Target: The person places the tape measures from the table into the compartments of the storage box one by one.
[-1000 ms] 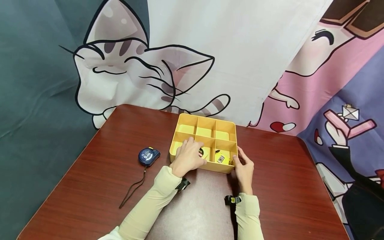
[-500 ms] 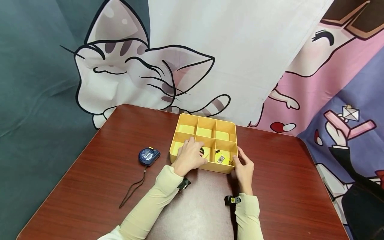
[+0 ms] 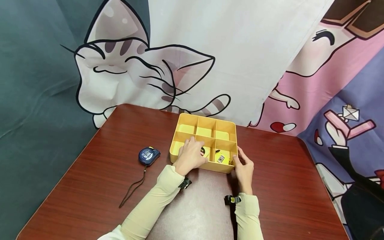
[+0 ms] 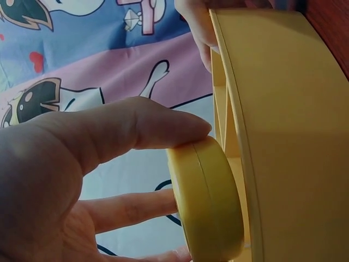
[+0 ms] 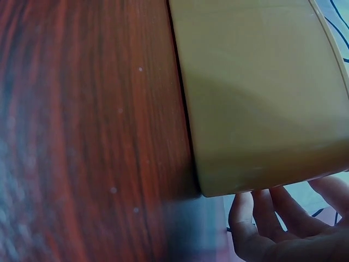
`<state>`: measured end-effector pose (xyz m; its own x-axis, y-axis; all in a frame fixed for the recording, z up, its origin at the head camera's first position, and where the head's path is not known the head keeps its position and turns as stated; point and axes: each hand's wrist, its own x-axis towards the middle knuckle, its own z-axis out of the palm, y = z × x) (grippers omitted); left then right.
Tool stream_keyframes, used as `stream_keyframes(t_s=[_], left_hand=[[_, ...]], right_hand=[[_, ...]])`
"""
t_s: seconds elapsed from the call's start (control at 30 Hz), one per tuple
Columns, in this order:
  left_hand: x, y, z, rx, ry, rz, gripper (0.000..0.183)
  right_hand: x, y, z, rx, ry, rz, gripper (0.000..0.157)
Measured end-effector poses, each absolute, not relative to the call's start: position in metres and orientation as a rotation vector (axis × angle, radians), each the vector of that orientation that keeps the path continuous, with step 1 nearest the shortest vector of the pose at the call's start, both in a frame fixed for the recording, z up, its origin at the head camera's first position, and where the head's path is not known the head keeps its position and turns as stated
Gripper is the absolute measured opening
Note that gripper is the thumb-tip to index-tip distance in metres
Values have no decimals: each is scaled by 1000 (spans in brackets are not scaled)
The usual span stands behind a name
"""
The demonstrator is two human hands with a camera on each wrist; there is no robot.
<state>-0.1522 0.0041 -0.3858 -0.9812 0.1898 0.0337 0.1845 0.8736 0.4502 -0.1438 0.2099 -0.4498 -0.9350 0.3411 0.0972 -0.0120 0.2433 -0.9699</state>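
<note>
A yellow box point(image 3: 205, 136) with several compartments stands on the table. My left hand point(image 3: 190, 156) reaches over its front edge into the front middle compartment. Between thumb and fingers it pinches a round yellow tape measure point(image 4: 204, 202), right at the rim in the left wrist view; its dark label shows in the head view. My right hand point(image 3: 244, 168) holds the box's right side near the front corner, thumb on the rim and fingertips point(image 5: 242, 204) along the outer wall. Another yellow tape measure point(image 3: 222, 158) with a silver part lies in the front right compartment.
A dark blue 5 m tape measure point(image 3: 147, 156) lies on the brown table point(image 3: 279, 173) left of the box, its dark wrist cord point(image 3: 132, 188) trailing toward the front. Behind the table's far edge hangs a cartoon-printed cloth point(image 3: 240, 60).
My left hand has shifted very slightly to the right with the round yellow tape measure. The right hand and the box have stayed in place.
</note>
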Motion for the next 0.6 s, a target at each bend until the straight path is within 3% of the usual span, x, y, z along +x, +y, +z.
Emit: stream_keyframes(t_s=[0.2,0.6], left_hand=[[-152,7,-386,274,3009,758,57],[-153,13,-388,278,3018,742,55]], right_hand=[[-145,210,-451,-301,-2217,1749,38],[-146,210,-452,-290,-2191,1778,38]])
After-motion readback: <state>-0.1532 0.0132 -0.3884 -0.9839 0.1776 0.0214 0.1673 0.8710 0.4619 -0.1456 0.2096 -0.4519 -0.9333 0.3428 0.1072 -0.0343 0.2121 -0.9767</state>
